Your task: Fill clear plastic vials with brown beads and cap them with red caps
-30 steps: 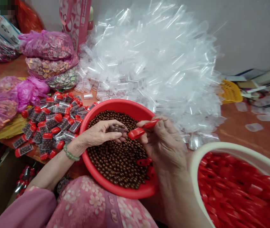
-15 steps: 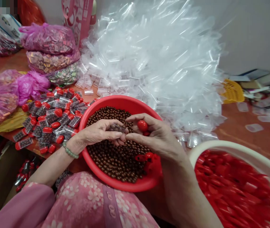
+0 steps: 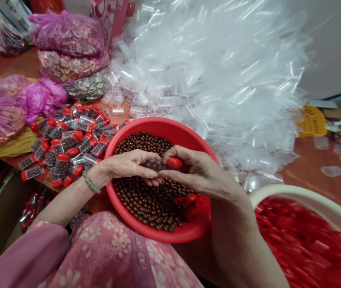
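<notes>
Both hands meet over a red basin (image 3: 158, 237) of small brown balls (image 3: 146, 200). My left hand (image 3: 130, 166) is closed round a clear tube (image 3: 153, 164) filled with brown balls, its open end toward the right. My right hand (image 3: 193, 170) pinches a red cap (image 3: 175, 163) at that end of the tube; whether the cap is seated cannot be made out. More red is partly hidden in the right palm. Inside the basin, below my right hand, lie other red caps (image 3: 185, 200).
Filled, red-capped tubes (image 3: 68, 144) are piled left of the basin. Behind it rises a heap of clear empty tubes (image 3: 212, 80). A white tub (image 3: 296, 190) of red caps stands at the right. Pink bags (image 3: 68, 36) and a yellow basket (image 3: 313, 121) are farther back.
My right hand has brought the red cap left against the end of the tube in my left hand. The view has shifted slightly.
</notes>
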The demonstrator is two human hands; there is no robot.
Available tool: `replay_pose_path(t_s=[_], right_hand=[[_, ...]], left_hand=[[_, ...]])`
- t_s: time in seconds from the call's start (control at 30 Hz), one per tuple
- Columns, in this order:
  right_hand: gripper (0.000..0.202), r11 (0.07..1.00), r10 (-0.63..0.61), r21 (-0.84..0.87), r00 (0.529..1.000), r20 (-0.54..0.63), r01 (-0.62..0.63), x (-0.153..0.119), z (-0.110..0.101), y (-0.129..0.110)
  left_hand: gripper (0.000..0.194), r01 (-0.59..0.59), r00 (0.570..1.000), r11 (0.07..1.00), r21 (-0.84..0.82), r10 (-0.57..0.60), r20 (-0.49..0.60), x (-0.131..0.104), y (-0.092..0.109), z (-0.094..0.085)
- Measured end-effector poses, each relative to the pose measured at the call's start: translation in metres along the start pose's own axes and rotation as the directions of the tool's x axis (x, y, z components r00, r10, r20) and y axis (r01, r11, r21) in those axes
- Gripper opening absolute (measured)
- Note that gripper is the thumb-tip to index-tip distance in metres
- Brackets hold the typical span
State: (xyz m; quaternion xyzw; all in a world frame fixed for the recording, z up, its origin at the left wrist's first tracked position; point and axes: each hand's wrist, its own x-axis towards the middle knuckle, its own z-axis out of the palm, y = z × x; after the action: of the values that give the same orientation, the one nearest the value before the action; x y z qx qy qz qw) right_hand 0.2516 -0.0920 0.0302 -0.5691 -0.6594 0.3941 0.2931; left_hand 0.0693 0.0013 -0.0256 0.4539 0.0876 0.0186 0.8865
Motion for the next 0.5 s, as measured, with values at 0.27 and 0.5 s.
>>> replay_pose_path(t_s=[0.27,0.5], right_hand=[[0.027,0.998,0.024,-0.053,0.992,0.125,-0.017,0.004,-0.004,-0.002],[0.038,0.992,0.093,0.083,0.995,0.028,-0.095,0.006,-0.014,-0.008]], left_hand=[[0.041,0.041,0.999,0.999,-0.009,-0.041,0.0,-0.001,0.001,0.0],[0.039,-0.048,0.999,0.988,-0.148,0.048,0.0,0.001,0.0,-0.002]])
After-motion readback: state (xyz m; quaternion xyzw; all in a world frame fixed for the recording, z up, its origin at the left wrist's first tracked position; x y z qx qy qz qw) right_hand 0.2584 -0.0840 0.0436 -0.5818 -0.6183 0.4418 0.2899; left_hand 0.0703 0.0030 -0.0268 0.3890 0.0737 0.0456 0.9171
